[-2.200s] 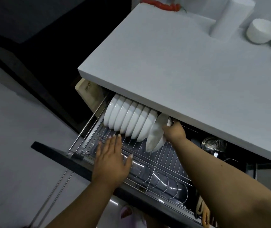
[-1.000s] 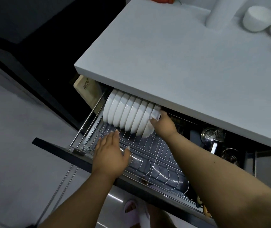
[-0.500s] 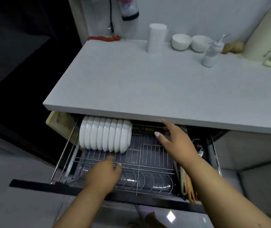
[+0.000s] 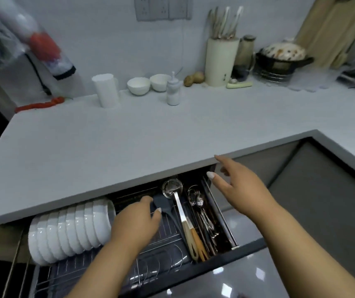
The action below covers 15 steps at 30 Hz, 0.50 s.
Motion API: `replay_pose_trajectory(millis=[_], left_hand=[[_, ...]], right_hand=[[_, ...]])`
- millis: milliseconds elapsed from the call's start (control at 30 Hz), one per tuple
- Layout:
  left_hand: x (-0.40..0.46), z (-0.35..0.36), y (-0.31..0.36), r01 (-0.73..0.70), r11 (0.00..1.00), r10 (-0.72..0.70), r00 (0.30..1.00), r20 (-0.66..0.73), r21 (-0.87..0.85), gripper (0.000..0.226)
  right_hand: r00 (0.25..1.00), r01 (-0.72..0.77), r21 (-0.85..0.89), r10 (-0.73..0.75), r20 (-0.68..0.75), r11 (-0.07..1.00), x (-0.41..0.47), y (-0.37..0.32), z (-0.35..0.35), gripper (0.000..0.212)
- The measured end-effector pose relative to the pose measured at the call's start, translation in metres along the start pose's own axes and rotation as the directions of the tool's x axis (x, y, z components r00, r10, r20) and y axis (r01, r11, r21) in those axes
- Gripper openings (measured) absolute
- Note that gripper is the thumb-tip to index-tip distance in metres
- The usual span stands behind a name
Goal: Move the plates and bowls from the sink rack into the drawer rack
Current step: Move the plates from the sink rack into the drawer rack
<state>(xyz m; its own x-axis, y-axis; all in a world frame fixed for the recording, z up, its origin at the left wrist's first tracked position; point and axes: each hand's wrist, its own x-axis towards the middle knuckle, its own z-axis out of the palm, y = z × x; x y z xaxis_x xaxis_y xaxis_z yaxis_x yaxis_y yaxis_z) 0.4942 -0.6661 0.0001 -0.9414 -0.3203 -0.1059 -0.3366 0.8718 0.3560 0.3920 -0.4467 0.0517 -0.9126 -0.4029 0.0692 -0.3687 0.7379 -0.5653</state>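
Several white bowls (image 4: 69, 231) stand on edge in a row at the left of the wire drawer rack (image 4: 163, 265), under the counter's lip. My left hand (image 4: 135, 222) hovers over the rack just right of the bowls, fingers loosely bent, holding nothing. My right hand (image 4: 236, 188) is raised to the right of the drawer, near the counter's front edge, fingers spread and empty. Two more white bowls (image 4: 139, 86) sit at the back of the counter. The sink rack is out of view.
The drawer's right compartment holds a strainer ladle (image 4: 172, 190), a dark spatula (image 4: 161, 208) and cutlery (image 4: 200, 211). The white counter (image 4: 150, 134) overhangs the drawer. On it stand a white cylinder (image 4: 105, 90), a squeeze bottle (image 4: 173, 91), a knife block (image 4: 221, 61) and a covered pot (image 4: 280, 59).
My right hand let go of the last bowl, which now stands in the row, and drew back to the right. The view has tilted up and right, showing the counter's back.
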Motion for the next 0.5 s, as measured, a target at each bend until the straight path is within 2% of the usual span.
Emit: replay_pose_trajectory(millis=[167, 300, 500], left_hand=[[0.026, 0.007, 0.082, -0.157, 0.987, 0.158, 0.987, -0.024, 0.043, 0.037], [0.045, 0.029, 0.163, -0.241, 0.971, 0.241, 0.971, -0.004, 0.006, 0.042], [0.075, 0.066, 0.295, -0.352, 0.936, 0.352, 0.936, -0.005, 0.001, 0.036]], right_hand=[[0.989, -0.097, 0.038, 0.101, -0.110, 0.995, -0.016, 0.059, -0.056, 0.063], [0.965, -0.164, 0.045, 0.170, -0.200, 0.985, -0.028, 0.120, -0.104, 0.058], [0.884, -0.293, 0.060, 0.294, -0.363, 0.954, -0.042, 0.216, -0.186, 0.047]])
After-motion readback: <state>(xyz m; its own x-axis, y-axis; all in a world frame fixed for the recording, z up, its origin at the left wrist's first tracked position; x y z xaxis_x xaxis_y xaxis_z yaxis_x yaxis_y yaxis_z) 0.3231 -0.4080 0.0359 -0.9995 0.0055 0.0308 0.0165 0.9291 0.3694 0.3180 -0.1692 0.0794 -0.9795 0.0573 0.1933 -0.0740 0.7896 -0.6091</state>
